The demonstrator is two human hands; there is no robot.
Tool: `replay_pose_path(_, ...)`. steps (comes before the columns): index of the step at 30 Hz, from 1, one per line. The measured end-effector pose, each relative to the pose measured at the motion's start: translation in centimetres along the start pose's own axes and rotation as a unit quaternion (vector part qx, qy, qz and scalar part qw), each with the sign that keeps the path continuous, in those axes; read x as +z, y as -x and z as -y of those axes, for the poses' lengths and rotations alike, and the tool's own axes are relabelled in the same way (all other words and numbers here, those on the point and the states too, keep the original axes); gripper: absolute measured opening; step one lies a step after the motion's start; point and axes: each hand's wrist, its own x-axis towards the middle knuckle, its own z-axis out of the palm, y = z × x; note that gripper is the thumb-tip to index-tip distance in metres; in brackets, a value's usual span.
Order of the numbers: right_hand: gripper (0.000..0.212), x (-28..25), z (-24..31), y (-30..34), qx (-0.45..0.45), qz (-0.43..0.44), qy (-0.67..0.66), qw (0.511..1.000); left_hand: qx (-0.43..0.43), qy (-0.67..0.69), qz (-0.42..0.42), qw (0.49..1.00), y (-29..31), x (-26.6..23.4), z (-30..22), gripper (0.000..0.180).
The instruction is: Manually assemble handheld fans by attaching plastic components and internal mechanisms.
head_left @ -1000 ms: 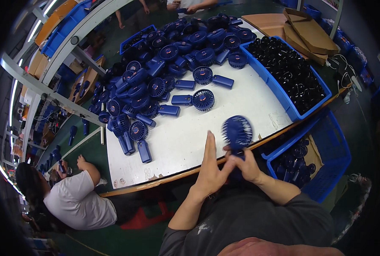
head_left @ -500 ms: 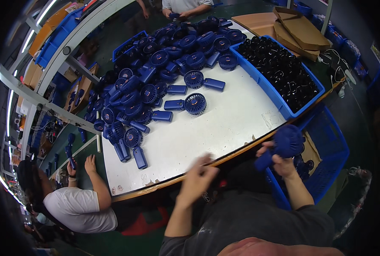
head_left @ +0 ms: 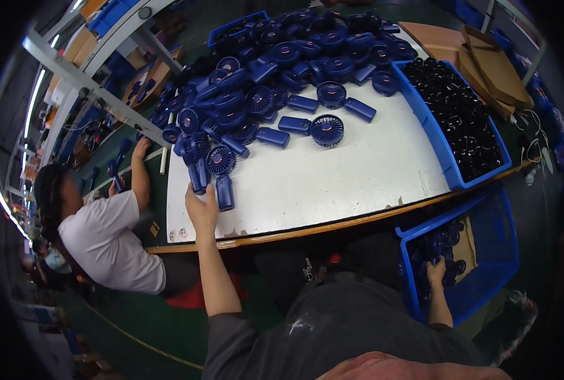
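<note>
My left hand [head_left: 202, 214] reaches over the near-left part of the white table. Its thumb and fingers are apart, on either side of the handle end of a dark blue handheld fan [head_left: 197, 176]; whether they touch it I cannot tell. Another blue fan [head_left: 221, 163] lies right beside it, handle toward me. Down in the blue crate [head_left: 508, 235] at the right, my right hand [head_left: 435, 273] is closed round the handle of a handheld fan, partly hidden among the other blue fans [head_left: 445, 239] there.
A large heap of blue fans [head_left: 282, 57] covers the table's far and left parts. A blue bin [head_left: 424, 130] of small black parts stands at its right edge. Flattened cardboard [head_left: 484, 69] lies behind. A person in a white shirt [head_left: 108, 231] works at the left, near a metal frame [head_left: 105, 104].
My left hand has moved left and forward to the fans at the table's near-left. The right hand has lowered the fan into the crate. The view has shifted.
</note>
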Motion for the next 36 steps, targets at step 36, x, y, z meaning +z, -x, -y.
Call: replay_pose_path(36,0.048,-0.1,37.4,16.6,-0.324,0.454,-0.406,0.724,-0.140,0.593,0.172,0.774,16.0,3.6,-16.4,0.067)
